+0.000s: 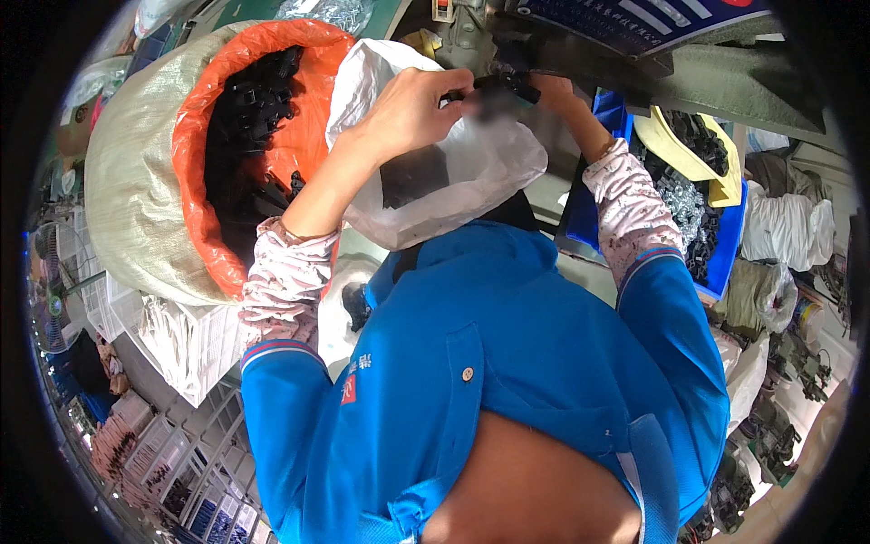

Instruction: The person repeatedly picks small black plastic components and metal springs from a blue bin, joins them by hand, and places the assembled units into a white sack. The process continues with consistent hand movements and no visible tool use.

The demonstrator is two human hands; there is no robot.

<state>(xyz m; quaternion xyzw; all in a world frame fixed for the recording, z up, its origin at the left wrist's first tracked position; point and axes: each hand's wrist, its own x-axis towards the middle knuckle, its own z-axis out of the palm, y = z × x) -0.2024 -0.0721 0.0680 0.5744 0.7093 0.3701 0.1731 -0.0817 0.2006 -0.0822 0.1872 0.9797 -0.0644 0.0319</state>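
Observation:
My left hand (419, 107) is raised over the white plastic bag (489, 186), its thumb and fingers closed on a small black part (452, 96). Just to the right of those fingertips is a dark, blurred black piece (509, 87) at the machine (598, 68). My right hand (555, 92) reaches up beside that piece from the other side. Its fingertips are hidden behind the dark metal, so its grip does not show. Dark contents lie inside the white bag, below my left wrist.
A large woven sack (136, 172) with an orange liner (195, 172) stands at left, full of black parts (254, 100). On the right, a blue bin (732, 240) holds shiny metal pieces (681, 210) and a yellow container (720, 186) with black parts. A blue sign (625, 23) tops the machine.

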